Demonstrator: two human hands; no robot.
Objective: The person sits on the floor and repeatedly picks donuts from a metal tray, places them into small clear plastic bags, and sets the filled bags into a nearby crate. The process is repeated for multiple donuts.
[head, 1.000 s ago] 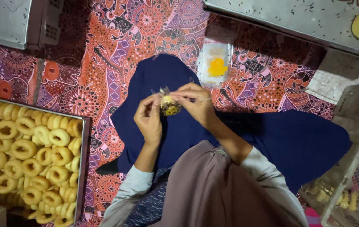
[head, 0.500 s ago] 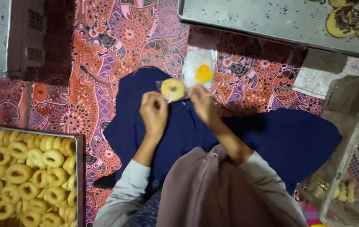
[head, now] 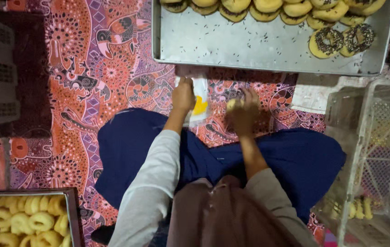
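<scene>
Floor: patterned orange-purple cloth (head: pixel 90 82).
Left hand (head: pixel 183 95): fingers pressed on a clear plastic packet (head: pixel 199 103) lying below the metal tray (head: pixel 259 45).
Right hand (head: pixel 244 112): fingers curled, possibly around a doughnut (head: pixel 231 104).
Right edge: clear crate (head: pixel 373 151).

Clear plastic bags and a small ring doughnut, just below the metal tray (head: pixel 268 50)

The bags (head: pixel 198 101) lie flat on the patterned cloth under the tray's near edge, with a yellow patch inside; the pale, blurred doughnut (head: pixel 233 104) sits to their right, well apart from the tray's topped doughnuts.
</scene>
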